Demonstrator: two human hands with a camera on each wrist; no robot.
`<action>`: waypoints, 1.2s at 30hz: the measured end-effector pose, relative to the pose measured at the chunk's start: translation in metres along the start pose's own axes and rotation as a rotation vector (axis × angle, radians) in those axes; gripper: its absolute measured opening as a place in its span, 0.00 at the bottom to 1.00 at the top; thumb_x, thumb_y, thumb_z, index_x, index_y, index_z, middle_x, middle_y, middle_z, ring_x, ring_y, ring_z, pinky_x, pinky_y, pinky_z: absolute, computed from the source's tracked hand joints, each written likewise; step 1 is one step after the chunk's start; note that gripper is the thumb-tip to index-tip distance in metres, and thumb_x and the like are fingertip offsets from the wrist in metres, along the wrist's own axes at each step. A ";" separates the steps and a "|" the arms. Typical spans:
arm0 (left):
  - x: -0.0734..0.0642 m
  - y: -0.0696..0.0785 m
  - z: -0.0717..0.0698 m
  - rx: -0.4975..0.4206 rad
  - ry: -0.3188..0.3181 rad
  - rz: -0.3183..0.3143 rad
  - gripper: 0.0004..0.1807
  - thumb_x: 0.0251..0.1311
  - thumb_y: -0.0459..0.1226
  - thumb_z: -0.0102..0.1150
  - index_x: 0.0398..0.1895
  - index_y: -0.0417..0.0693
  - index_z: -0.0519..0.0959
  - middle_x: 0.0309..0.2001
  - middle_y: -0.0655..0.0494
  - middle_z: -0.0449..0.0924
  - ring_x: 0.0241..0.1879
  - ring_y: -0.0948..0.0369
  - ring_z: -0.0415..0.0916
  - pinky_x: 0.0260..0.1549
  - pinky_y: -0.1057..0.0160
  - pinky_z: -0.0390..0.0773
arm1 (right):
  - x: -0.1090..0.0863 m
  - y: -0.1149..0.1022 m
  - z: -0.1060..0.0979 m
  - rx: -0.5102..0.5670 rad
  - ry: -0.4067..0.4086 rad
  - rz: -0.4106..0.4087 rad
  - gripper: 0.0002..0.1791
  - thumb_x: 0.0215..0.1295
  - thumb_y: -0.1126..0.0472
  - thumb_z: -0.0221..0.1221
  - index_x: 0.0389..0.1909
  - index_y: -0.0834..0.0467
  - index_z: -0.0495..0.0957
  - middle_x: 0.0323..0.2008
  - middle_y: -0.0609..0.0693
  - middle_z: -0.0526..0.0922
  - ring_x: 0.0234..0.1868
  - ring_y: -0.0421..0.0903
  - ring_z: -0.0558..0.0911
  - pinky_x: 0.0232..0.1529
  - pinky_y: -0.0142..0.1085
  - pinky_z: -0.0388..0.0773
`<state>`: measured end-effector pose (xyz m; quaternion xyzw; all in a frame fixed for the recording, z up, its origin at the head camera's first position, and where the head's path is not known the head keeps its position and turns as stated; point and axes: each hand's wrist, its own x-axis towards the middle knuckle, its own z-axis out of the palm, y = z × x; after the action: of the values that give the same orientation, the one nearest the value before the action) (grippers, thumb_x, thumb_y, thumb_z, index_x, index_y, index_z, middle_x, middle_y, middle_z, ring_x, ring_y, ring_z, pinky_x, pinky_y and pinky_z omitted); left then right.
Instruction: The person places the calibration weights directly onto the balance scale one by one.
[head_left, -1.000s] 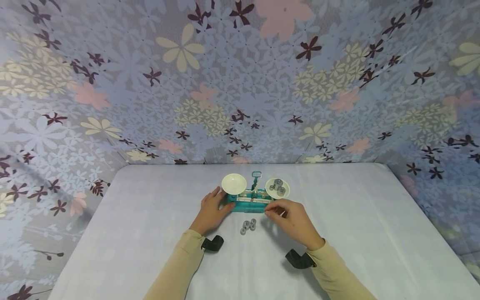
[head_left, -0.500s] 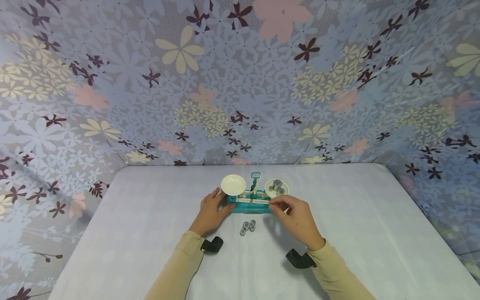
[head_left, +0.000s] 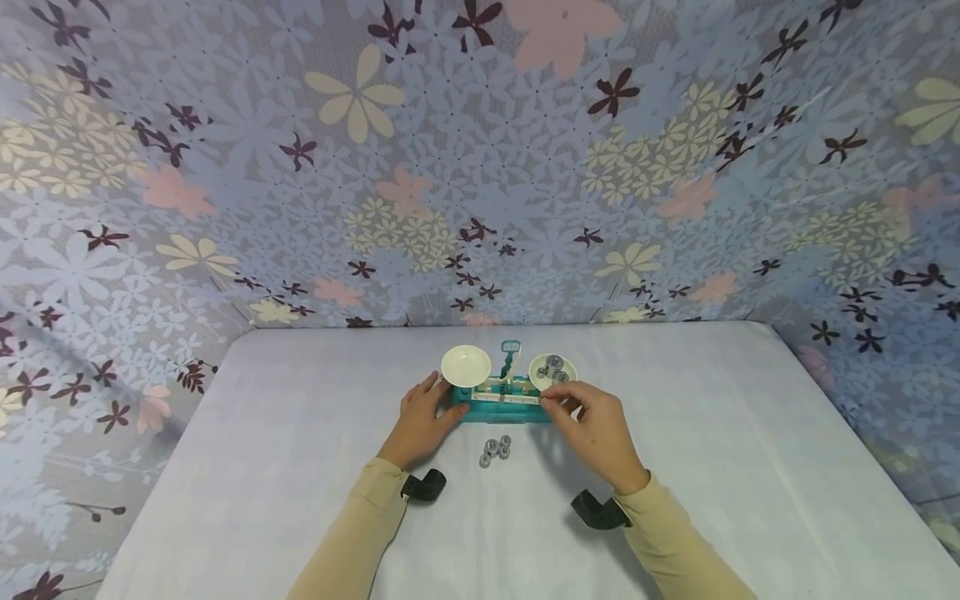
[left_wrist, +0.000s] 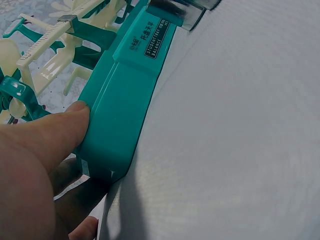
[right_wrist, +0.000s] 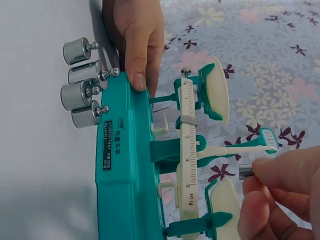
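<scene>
A teal tray balance with a white graduated beam stands on the table. My left hand grips the left end of its base, thumb along the front face. Its left white pan holds nothing. In the right pan sit several small metal weights. My right hand is raised at the front edge of that pan, and its thumb and fingers pinch a small metal cylinder like a weight, mostly covered by the fingertips.
Several knobbed metal weights stand clustered on the white-covered table in front of the balance base. A floral cloth wall rises behind and along the sides. Dark camera mounts stick out from both wrists.
The right hand has risen from the base's front right corner to the right pan's front edge, slightly rightward. The left hand keeps its grip on the balance.
</scene>
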<state>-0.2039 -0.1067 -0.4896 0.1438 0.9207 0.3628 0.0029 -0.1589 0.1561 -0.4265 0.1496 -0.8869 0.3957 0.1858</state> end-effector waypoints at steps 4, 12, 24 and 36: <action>0.001 -0.001 0.000 0.014 0.005 0.021 0.36 0.62 0.55 0.51 0.68 0.45 0.62 0.66 0.46 0.63 0.69 0.50 0.48 0.65 0.45 0.44 | 0.001 0.001 0.000 -0.002 0.014 -0.007 0.05 0.58 0.57 0.64 0.35 0.50 0.82 0.28 0.38 0.80 0.26 0.34 0.76 0.24 0.31 0.71; 0.001 0.001 -0.001 -0.005 -0.004 0.010 0.36 0.62 0.54 0.52 0.68 0.45 0.62 0.66 0.46 0.62 0.69 0.50 0.48 0.65 0.45 0.44 | 0.004 0.002 0.001 -0.022 0.047 -0.025 0.04 0.57 0.59 0.64 0.35 0.50 0.82 0.29 0.39 0.81 0.26 0.34 0.75 0.24 0.31 0.71; 0.001 0.002 -0.003 -0.014 -0.013 -0.006 0.36 0.61 0.54 0.52 0.68 0.46 0.62 0.67 0.45 0.61 0.70 0.51 0.47 0.66 0.45 0.43 | 0.008 0.005 0.004 -0.092 0.104 -0.070 0.05 0.55 0.61 0.66 0.33 0.53 0.83 0.28 0.41 0.80 0.25 0.35 0.75 0.22 0.30 0.71; 0.000 0.001 -0.001 -0.015 0.021 0.037 0.36 0.61 0.56 0.51 0.67 0.44 0.63 0.65 0.42 0.63 0.68 0.48 0.50 0.64 0.43 0.45 | 0.010 0.006 0.005 -0.138 0.145 -0.103 0.04 0.55 0.62 0.66 0.33 0.55 0.83 0.27 0.44 0.78 0.23 0.37 0.72 0.21 0.31 0.70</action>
<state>-0.2034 -0.1069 -0.4881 0.1571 0.9150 0.3714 -0.0123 -0.1709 0.1547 -0.4292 0.1529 -0.8874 0.3332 0.2795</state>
